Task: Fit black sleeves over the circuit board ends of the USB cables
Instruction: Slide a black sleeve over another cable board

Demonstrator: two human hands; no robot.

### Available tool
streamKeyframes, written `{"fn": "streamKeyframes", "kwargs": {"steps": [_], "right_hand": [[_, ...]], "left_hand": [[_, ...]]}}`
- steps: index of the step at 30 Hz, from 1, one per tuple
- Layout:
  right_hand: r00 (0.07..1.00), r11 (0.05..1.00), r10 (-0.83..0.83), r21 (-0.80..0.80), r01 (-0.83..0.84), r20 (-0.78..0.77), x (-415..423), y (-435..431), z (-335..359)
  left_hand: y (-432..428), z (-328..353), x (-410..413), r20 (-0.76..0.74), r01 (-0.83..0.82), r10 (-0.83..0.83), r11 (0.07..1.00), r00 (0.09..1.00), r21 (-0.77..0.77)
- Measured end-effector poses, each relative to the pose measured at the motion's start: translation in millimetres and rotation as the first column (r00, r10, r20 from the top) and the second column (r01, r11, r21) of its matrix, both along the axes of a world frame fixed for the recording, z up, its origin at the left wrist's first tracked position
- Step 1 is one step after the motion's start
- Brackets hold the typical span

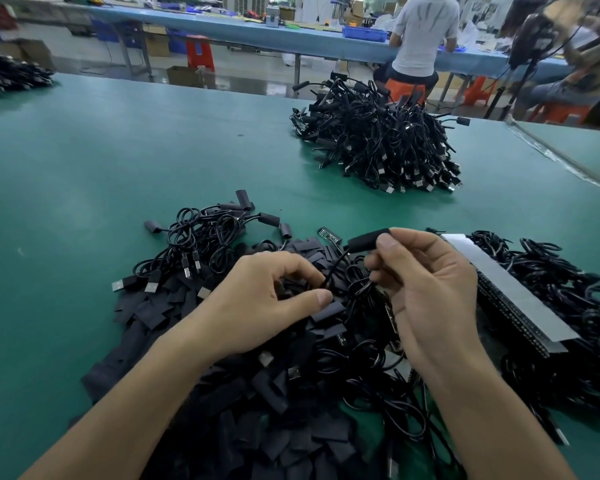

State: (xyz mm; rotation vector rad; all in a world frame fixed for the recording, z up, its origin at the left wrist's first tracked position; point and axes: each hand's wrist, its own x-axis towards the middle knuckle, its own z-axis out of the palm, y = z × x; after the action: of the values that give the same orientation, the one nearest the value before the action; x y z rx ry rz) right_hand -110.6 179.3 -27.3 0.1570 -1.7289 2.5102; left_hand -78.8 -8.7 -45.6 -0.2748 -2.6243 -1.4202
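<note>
My right hand pinches a black sleeve that sits on the end of a USB cable, held a little above the table. The cable hangs down from the sleeve towards my left hand. My left hand lies with curled fingers on a heap of loose flat black sleeves, fingertips beside the cable; whether it pinches anything I cannot tell. A bare green circuit board lies just left of the held sleeve. Sleeved cables lie in a small bunch beyond my left hand.
A large pile of cables stands at the far right of the green table. Coiled cables taped in rows lie at my right. Another cable heap sits far left. People sit at benches behind.
</note>
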Motion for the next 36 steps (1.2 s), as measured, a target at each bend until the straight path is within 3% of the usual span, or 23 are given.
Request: {"fn": "streamKeyframes", "kwargs": {"steps": [4,7,10,13,15,16,19,22,25,28,30,32,34,36], "right_hand": [[0.997,0.984,0.04,-0.174,-0.028,0.063,2.0,-3.9,5.3],[0.996,0.975,0.063,-0.217,-0.047,0.067,3.8,-3.6,7.3],[0.997,0.995,0.072,-0.076,-0.069,0.035,3.6,0.7,6.3],[0.989,0.96,0.119,0.244,-0.137,0.088,2.1,6.7,5.8],[0.97,0.83,0.189,0.503,-0.242,0.155,-0.2,12.8,6.3],[0.96,0.717,0.217,0.638,-0.279,0.176,-1.0,16.0,5.8],[0.96,0.299,0.239,0.929,-0.217,0.148,-0.7,23.3,6.2],[0.919,0.016,0.289,0.958,-0.285,0.268,4.4,26.3,10.7],[0.877,-0.125,0.303,0.928,-0.35,0.372,7.8,26.8,11.5],[0.89,-0.065,0.341,0.952,-0.298,0.302,9.2,26.1,13.4],[0.907,0.055,0.369,0.97,-0.238,0.201,8.5,26.2,17.8],[0.92,0.239,0.38,0.95,-0.199,0.097,7.0,25.6,22.1],[0.939,0.478,0.344,0.86,-0.179,0.005,5.9,23.9,25.3],[0.96,0.652,0.276,0.741,-0.158,-0.038,3.7,22.6,24.7]], "left_hand": [[-0.2,2.8,-0.2,-0.04,0.028,-0.036,0.983,0.999,-0.182],[1.0,3.3,-0.5,0.012,0.01,-0.01,0.999,1.0,-0.054],[-3.4,4.6,-2.4,0.041,-0.048,0.04,0.976,0.998,0.213],[-19.2,4.2,-9.3,-0.01,-0.32,0.348,0.874,0.938,0.366],[-35.6,2.9,-14.9,-0.024,-0.502,0.553,0.773,0.833,0.389],[-42.2,1.2,-16.7,-0.047,-0.577,0.623,0.749,0.781,0.327],[-51.1,-4.1,-16.2,-0.114,-0.669,0.663,0.743,0.74,-0.026],[-47.3,-11.2,-16.4,-0.052,-0.588,0.598,0.763,0.8,-0.269],[-42.3,-12.8,-14.0,-0.01,-0.534,0.58,0.742,0.815,-0.405],[-38.2,-12.1,-11.3,-0.064,-0.537,0.559,0.751,0.827,-0.385],[-36.4,-10.5,-10.6,-0.173,-0.591,0.574,0.703,0.8,-0.395],[-33.6,-6.2,-9.8,-0.287,-0.635,0.567,0.671,0.772,-0.382],[-28.2,2.9,-7.7,-0.304,-0.563,0.49,0.792,0.817,-0.237],[-18.6,12.9,-3.4,-0.164,-0.319,0.324,0.946,0.932,0.057]]}}
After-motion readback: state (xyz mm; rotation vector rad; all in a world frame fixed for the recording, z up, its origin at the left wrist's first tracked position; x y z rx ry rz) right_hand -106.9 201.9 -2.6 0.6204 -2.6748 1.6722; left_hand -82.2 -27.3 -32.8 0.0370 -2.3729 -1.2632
